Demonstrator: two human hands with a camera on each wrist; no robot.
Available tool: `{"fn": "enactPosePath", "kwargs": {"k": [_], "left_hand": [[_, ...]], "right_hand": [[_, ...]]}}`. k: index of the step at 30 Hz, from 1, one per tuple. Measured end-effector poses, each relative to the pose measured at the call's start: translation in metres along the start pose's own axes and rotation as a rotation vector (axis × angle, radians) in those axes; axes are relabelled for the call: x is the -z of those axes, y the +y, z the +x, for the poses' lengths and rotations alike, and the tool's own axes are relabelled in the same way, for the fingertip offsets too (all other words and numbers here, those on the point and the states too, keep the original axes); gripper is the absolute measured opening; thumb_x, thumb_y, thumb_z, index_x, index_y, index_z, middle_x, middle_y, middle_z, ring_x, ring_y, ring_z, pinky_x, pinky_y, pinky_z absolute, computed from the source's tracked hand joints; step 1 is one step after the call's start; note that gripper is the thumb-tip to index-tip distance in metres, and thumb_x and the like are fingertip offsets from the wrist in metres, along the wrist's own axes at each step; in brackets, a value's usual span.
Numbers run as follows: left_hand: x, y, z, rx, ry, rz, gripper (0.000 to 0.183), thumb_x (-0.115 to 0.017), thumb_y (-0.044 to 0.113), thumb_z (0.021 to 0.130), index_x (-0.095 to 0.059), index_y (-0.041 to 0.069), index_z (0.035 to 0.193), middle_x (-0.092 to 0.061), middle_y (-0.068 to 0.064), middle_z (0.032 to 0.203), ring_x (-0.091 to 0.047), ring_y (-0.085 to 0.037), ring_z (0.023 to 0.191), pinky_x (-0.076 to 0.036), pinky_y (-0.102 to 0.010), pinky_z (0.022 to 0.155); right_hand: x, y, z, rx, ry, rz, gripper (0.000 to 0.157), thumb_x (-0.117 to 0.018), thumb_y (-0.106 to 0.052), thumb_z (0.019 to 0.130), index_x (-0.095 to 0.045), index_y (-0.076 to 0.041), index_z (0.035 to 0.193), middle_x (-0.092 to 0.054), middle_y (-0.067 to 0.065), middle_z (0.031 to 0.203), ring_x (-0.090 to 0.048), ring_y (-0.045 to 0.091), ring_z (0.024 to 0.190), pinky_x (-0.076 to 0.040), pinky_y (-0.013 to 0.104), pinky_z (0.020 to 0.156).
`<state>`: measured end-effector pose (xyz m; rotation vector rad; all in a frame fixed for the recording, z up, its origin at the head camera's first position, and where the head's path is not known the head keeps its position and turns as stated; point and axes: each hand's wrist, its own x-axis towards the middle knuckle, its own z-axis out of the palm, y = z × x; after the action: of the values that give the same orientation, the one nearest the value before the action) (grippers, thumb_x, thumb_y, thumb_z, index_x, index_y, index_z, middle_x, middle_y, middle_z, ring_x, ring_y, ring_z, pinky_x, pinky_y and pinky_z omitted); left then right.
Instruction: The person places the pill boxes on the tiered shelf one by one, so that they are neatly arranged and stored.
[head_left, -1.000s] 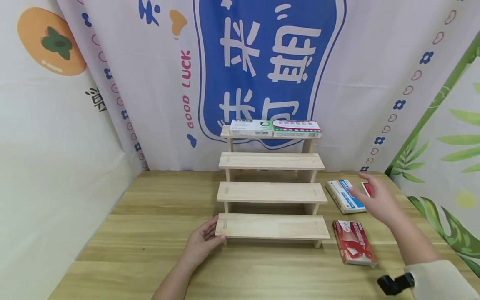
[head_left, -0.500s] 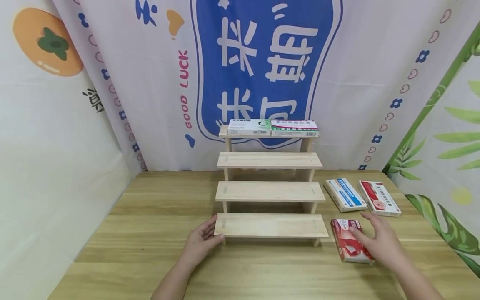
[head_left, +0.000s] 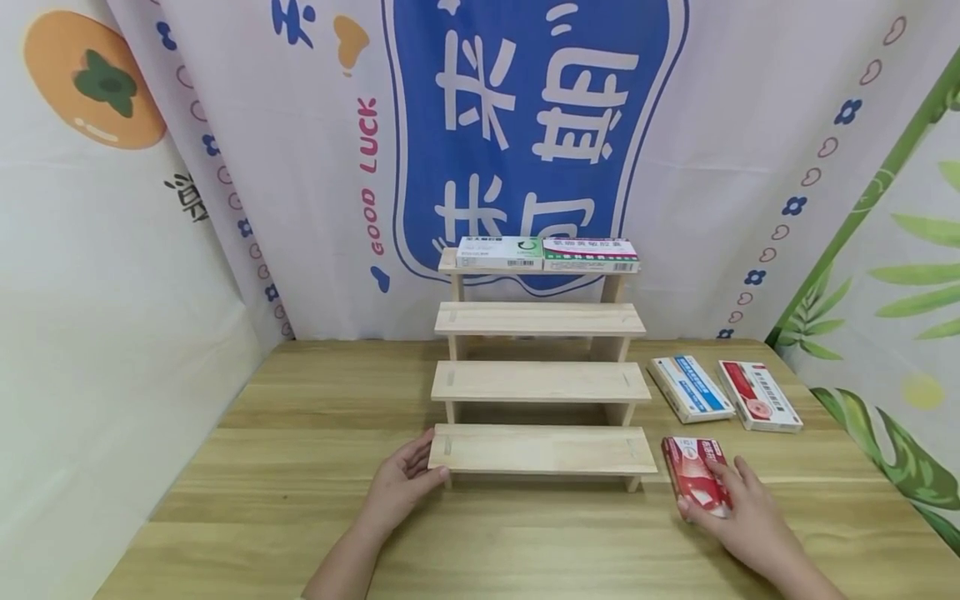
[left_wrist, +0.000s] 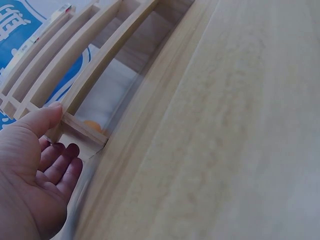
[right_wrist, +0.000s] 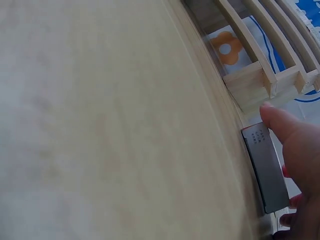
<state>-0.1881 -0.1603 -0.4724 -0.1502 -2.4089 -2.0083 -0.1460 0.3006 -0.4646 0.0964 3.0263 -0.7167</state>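
A pale wooden four-step display stand [head_left: 540, 380] is on the table, and my left hand [head_left: 401, 487] holds the left end of its lowest shelf. In the left wrist view the thumb of that hand [left_wrist: 30, 175] lies at the shelf's front corner, with the other fingers curled below. Right of the stand, a red medicine box [head_left: 694, 471] lies flat on the table. My right hand [head_left: 750, 521] grips it, thumb at the near left corner and fingers along the right side. The right wrist view shows the box's grey near side [right_wrist: 265, 167] beside the hand [right_wrist: 300, 155].
On the top shelf lie a white-and-green box [head_left: 498, 252] and a white, pink and green one [head_left: 591, 255]. Behind the red box are a blue-and-white box [head_left: 692, 389] and a red-and-white box [head_left: 761, 396]. Printed cloth [head_left: 322, 208] hangs behind the wooden table [head_left: 300, 450].
My right hand has come back toward me from the rear boxes, over the red box, and now grips its near end. The left hand stays on the stand.
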Motion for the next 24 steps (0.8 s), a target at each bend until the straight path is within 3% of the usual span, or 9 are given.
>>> {"fn": "enactPosePath", "kwargs": {"k": [8,16,24], "left_hand": [[0.001,0.001,0.001,0.016,0.002,-0.015,0.070,-0.077,0.011,0.083,-0.044,-0.005,0.143,-0.050,-0.023,0.144,-0.051,-0.037,0.132,-0.046,-0.038,0.109],[0.001,0.000,0.000,-0.002,-0.003,-0.003,0.069,-0.077,0.009,0.083,-0.044,-0.006,0.142,-0.050,-0.026,0.143,-0.051,-0.039,0.131,-0.046,-0.040,0.109],[0.000,0.002,0.000,0.009,0.003,-0.015,0.070,-0.077,0.010,0.083,-0.043,-0.005,0.143,-0.050,-0.024,0.144,-0.051,-0.038,0.132,-0.045,-0.039,0.110]], "right_hand": [[0.012,0.004,-0.002,-0.037,-0.028,-0.042,0.103,-0.063,-0.068,0.082,-0.033,0.006,0.145,-0.016,0.046,0.146,-0.027,0.068,0.124,-0.038,0.082,0.088],[0.027,0.020,-0.003,-0.073,-0.051,-0.096,0.105,-0.059,-0.075,0.080,-0.040,0.009,0.141,-0.037,0.046,0.132,-0.043,0.061,0.114,-0.046,0.073,0.083],[0.030,0.027,-0.002,-0.022,-0.023,-0.088,0.100,-0.063,-0.067,0.083,-0.041,0.012,0.140,-0.043,0.046,0.129,-0.044,0.062,0.116,-0.046,0.070,0.086]]}}
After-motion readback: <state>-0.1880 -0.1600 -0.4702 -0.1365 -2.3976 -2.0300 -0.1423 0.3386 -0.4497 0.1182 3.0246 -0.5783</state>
